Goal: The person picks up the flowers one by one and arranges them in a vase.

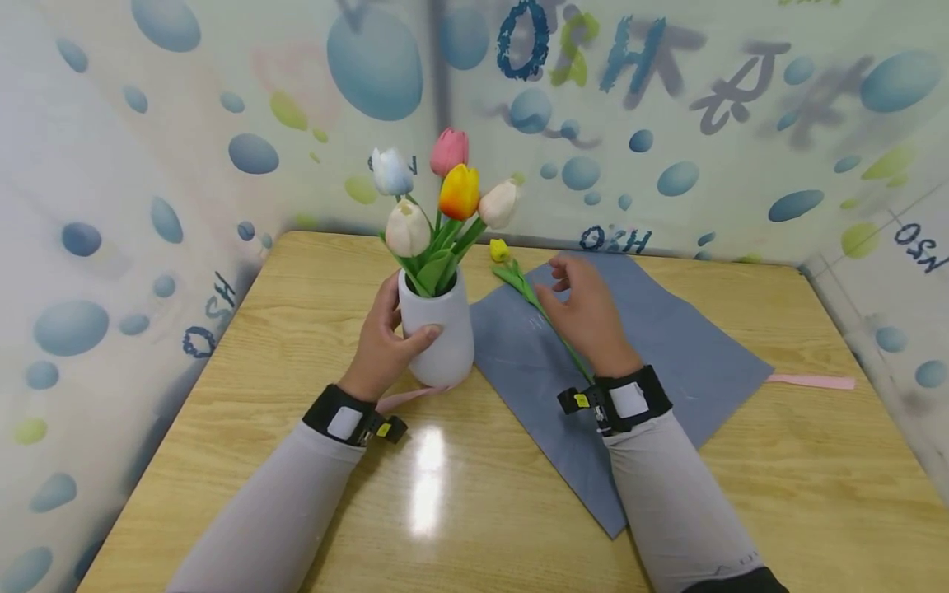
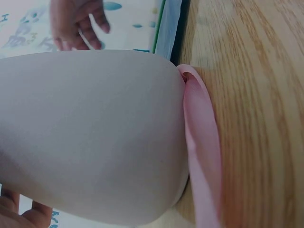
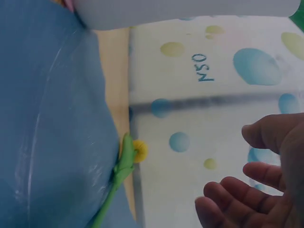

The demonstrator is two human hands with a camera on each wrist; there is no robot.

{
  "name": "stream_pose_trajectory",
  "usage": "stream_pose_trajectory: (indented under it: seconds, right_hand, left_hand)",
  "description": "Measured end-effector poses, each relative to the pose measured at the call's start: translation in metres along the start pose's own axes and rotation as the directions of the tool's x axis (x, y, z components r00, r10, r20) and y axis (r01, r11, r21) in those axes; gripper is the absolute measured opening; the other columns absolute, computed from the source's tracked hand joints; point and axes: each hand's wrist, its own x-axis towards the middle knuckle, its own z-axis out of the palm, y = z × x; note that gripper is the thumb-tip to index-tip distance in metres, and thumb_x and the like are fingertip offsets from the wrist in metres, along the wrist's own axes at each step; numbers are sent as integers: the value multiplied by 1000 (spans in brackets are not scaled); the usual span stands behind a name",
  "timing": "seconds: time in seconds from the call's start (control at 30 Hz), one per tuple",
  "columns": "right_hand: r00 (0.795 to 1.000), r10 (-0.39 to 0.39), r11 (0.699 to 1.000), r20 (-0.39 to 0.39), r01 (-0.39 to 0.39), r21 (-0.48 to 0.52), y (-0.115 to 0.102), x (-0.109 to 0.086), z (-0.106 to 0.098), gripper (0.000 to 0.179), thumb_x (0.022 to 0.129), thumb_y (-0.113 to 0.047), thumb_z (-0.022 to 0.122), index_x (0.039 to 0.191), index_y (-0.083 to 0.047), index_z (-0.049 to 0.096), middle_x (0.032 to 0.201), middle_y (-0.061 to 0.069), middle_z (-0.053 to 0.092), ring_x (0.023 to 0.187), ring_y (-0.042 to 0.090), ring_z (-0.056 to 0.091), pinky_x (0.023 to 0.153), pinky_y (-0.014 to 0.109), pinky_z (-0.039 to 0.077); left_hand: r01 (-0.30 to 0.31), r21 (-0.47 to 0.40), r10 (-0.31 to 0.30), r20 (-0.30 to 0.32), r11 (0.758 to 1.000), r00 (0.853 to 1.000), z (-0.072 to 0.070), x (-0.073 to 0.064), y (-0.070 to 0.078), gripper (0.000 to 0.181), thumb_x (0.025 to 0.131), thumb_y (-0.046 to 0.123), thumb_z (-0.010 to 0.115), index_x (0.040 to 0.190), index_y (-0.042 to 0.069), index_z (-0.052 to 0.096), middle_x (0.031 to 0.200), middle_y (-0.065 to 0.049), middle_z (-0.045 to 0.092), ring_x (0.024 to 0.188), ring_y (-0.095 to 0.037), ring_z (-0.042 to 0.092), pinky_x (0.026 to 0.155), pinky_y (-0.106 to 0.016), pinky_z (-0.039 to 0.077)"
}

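Observation:
My left hand (image 1: 378, 346) grips the white vase (image 1: 445, 338), its thumb across the front and its fingers round the far left side. In the vase stand several tulips: a pale blue one (image 1: 392, 171), a pink one (image 1: 450, 151), an orange-yellow one (image 1: 460, 192) and white ones (image 1: 408, 228). My right hand (image 1: 586, 317) hovers over the grey-blue wrapping sheet (image 1: 667, 329), fingers loosely bent and holding nothing. Below it on the sheet lies a yellow tulip (image 1: 500, 250) with a green stem; the right wrist view shows the hand apart from this tulip (image 3: 140, 151).
A pink ribbon (image 1: 811, 380) sticks out from the sheet's right corner. Another pink ribbon (image 2: 202, 142) runs along the vase's base in the left wrist view. Behind the wooden table (image 1: 311, 280) rises a patterned cloth wall (image 1: 296, 189).

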Motion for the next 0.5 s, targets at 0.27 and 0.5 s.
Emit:
stream_pose_trajectory:
  seconds: [0.27,0.5]
  right_hand:
    - [983,141,985,113,-129,-111,23,6,13,56,103,-31,63,150,-4,48,138,18,57,123,34,60,98,52,53]
    - [968,193,971,163,-164,-176,36,8,28,59,102,-33,65,150,-2,47,139,20,57,119,35,61,97,52,52]
  left_hand:
    - [13,20,-13,-4,1000,1000,0,0,1,81,88,11,73,160,20,36,151,-8,47,131,-18,51,110,-60,42]
    - [13,28,-13,-3,1000,1000,0,0,0,81,88,13,74,159,20,36,150,-6,49,129,-17,51,110,-60,43]
